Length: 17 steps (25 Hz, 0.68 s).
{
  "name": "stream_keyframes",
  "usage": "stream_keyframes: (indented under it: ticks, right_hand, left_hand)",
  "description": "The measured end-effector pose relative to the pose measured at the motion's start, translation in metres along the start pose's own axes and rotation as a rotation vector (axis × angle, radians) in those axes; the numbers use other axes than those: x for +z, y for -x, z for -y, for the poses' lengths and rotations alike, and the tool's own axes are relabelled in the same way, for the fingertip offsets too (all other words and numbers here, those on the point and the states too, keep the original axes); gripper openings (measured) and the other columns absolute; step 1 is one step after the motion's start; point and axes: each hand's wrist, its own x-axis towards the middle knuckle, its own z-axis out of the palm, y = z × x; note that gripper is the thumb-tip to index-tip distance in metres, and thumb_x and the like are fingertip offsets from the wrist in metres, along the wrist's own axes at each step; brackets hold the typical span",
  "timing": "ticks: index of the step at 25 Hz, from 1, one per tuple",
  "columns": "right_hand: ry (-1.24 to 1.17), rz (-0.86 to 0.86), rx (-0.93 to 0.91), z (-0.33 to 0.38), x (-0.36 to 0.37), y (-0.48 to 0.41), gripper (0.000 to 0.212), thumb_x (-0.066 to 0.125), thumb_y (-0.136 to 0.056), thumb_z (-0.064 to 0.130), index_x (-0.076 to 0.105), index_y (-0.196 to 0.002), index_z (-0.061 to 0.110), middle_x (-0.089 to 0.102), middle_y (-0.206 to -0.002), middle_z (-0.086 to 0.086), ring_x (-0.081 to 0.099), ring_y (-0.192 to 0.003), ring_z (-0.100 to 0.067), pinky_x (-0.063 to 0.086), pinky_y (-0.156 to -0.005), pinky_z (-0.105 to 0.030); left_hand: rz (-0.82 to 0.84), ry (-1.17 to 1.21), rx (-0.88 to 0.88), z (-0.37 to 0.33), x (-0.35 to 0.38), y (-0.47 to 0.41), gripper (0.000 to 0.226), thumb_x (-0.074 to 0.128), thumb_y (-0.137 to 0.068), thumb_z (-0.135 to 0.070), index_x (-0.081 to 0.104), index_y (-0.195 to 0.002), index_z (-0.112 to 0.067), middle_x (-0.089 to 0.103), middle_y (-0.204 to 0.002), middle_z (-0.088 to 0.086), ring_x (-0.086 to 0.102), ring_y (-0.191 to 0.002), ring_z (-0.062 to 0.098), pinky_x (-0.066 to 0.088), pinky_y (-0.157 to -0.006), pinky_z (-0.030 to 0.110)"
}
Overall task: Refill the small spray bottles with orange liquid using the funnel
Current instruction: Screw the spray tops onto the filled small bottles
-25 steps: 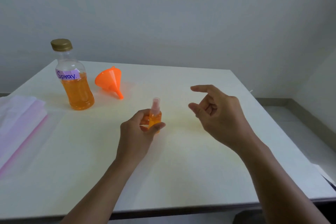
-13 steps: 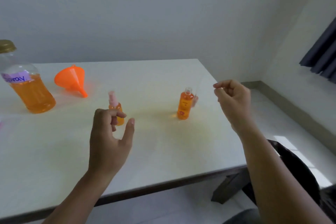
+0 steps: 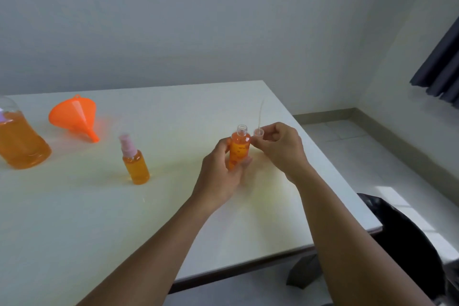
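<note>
Landmark: open bottle (image 3: 239, 148), standing on the white table (image 3: 74, 218) toward its right edge.

1. Open bottle. Long axis vertical, neck up, mouth uncapped. Orange liquid fills the body to approx. the shoulder; clear threaded neck above.

2. Left hand (image 3: 219, 179). Wrapped around the lower half of the open bottle from the near-left side. Fingers curled closed on the body, thumb on the near side. Grip firm; bottle base hidden by the hand, so contact w/ table cannot be told.

3. Right hand (image 3: 280, 149). Just right of the open bottle, level w/ its neck. Fingertips pinched shut on the spray head (image 3: 258, 133), a small clear collar. Its thin dip tube (image 3: 260, 113) runs up and slightly right from the collar, i.e. head is held inverted, tube end pointing up and away from the viewer. Collar sits just beside the bottle mouth, not on it.

4. Capped bottle (image 3: 135, 160). Left of the open bottle, well apart. Upright, pink sprayer on top, orange liquid inside. Appears tilted in frame; likely lens effect, cannot tell for sure.

5. Funnel (image 3: 74, 117). Farther left and farther back than the capped bottle. Lies on its side; long axis approx. horizontal, spout pointing toward the near-right, wide mouth facing far-left.

6. Supply bottle (image 3: 18, 141). Far left of the open bottle, cut by the frame edge. Upright, approx. half to two-thirds full of orange liquid.
</note>
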Motion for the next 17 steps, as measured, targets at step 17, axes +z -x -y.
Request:
stream_keyframes:
  ticks: [17]
  right_hand:
    - [-0.231,0.06,-0.377,0.071,-0.058,0.053,0.013,0.075,-0.087,0.004,0.074,-0.099,0.009,0.079,-0.085,-0.004,0.077,-0.076,-0.013,0.059,-0.08,-0.017]
  left_hand:
    - [-0.108,-0.094,0.021,0.004,-0.078,0.054,0.047,0.071,-0.079,-0.042,0.054,-0.123,-0.036,0.061,-0.112,-0.016,0.059,-0.095,0.003,0.038,-0.075,0.007]
